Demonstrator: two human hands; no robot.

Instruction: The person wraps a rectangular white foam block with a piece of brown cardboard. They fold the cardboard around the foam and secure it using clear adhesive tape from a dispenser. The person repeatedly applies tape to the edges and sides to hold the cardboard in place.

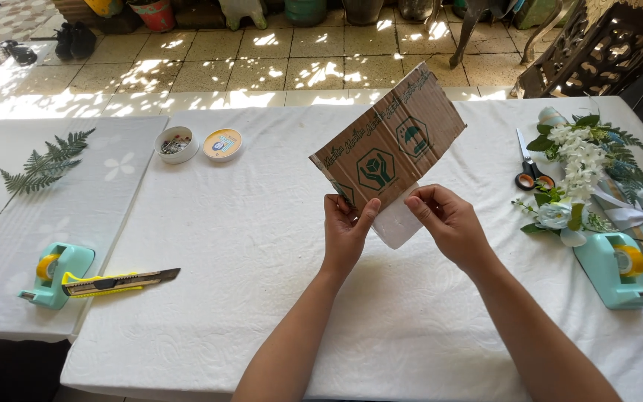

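Fingers (366, 216) of the left hand (345, 237) were closed on the lower left edge of a brown cardboard sheet (392, 138), thumb in front, while the right hand (449, 225) pinched the lower right edge together with a piece of white paper (396, 223) that hung just beneath the board. The sheet stood tilted, lifted off the white-clothed bench (262, 238), its far corner pointing away from the person.

Only the bottom edge was gripped, so the tall board could tip or fold along its creases; the thin paper, caught by fingertips alone, looked likely to slip or tear if the two hands pulled apart.

A yellow utility knife (119, 282) lay well off to the left, touching a mint tape dispenser (55, 274); whether its blade was out I could not tell. Farther back sat a small white bowl (176, 144) and a round lid (222, 143), with a fern sprig (45, 164) at the far left. To the right lay scissors (528, 170), a spray of white artificial flowers (582, 167) and a second tape dispenser (619, 269), near enough that a swing of the board might brush them.
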